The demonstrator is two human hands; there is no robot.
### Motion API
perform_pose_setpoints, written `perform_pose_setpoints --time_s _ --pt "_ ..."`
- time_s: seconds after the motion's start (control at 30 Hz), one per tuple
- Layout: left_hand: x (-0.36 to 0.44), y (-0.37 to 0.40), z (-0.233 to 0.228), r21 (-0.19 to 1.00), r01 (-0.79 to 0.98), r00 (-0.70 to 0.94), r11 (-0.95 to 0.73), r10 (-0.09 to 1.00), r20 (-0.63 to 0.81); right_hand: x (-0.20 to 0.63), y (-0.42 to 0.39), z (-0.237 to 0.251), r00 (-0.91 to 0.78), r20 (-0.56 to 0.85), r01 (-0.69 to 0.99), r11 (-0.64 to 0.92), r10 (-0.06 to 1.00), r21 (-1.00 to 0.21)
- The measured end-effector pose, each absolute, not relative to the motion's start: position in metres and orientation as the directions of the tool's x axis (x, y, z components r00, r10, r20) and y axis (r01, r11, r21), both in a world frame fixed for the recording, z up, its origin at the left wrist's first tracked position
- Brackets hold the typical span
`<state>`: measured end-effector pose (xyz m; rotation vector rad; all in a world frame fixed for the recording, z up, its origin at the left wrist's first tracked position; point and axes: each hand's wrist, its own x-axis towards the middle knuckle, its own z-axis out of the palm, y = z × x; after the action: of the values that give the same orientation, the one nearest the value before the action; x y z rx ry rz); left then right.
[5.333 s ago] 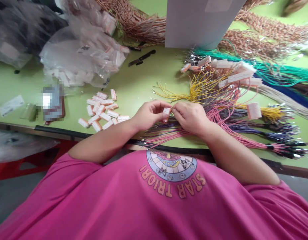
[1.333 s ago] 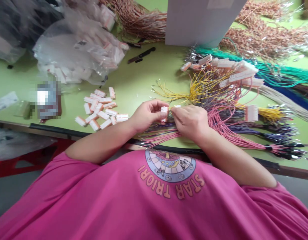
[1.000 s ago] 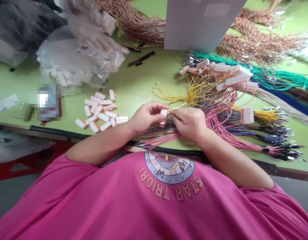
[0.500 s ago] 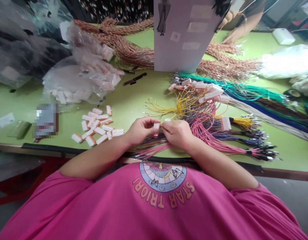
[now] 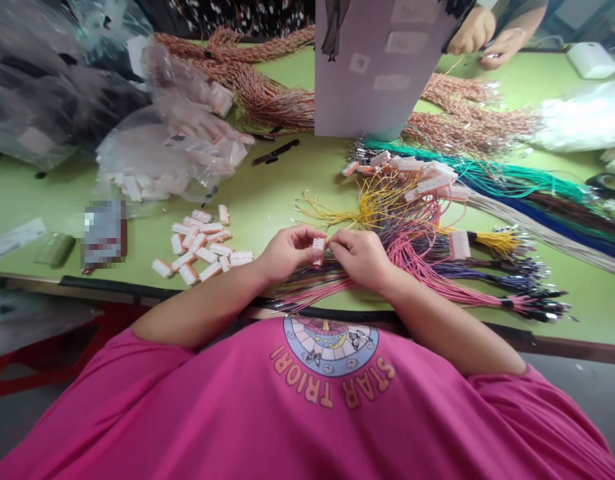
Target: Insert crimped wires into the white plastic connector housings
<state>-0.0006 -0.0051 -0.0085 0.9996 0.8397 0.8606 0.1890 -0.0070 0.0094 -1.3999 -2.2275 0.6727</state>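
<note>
Between the thumb and fingers of my left hand [image 5: 286,252] is a small white-and-orange connector housing [image 5: 318,248], its face with the openings turned up. Just to its right, my right hand [image 5: 360,257] is closed in a pinch on a thin wire, mostly hidden by the fingers. The fingertips of both hands are close together. Pink wires [image 5: 412,267] run beneath and beside my right hand, with grey and purple ones among them. Left of my left hand lies a loose group of similar connector housings [image 5: 206,253].
Yellow wires [image 5: 370,207] with housings attached lie beyond my hands. A plastic bag of housings [image 5: 152,157] is at the back left, near a black-handled tool [image 5: 276,153]. A white upright panel [image 5: 364,80] stands ahead. Another person's hands [image 5: 487,43] work at the back right.
The whole view has shifted slightly, moving the scene right. My right fingertips are a little farther from the connector housing. The other person's hands have come closer together.
</note>
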Motion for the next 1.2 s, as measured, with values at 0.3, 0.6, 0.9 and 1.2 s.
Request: perform_pose_setpoints --time_s 0.3,0.6,0.9,1.2 --pt "-0.001 -0.006 -0.004 0.948 -0.159 0.395 0.275 0.898 -0.194 0.186 -0.008 0.011 -0.363 0.112 0.69 0.348 0.925 -0.634" --pt "-0.003 -0.004 -0.012 0.954 -0.138 0.45 0.267 0.875 -0.18 0.184 -0.011 0.011 -0.36 0.093 0.709 0.337 0.928 -0.619" --pt "-0.003 -0.004 -0.006 0.954 -0.116 0.425 0.277 0.882 -0.205 0.186 -0.013 0.02 -0.456 -0.029 0.83 0.413 0.889 -0.376" --pt "-0.01 0.005 -0.002 0.957 -0.182 0.383 0.227 0.913 -0.143 0.214 0.007 0.037 -0.59 -0.006 0.692 0.502 0.807 -0.519"
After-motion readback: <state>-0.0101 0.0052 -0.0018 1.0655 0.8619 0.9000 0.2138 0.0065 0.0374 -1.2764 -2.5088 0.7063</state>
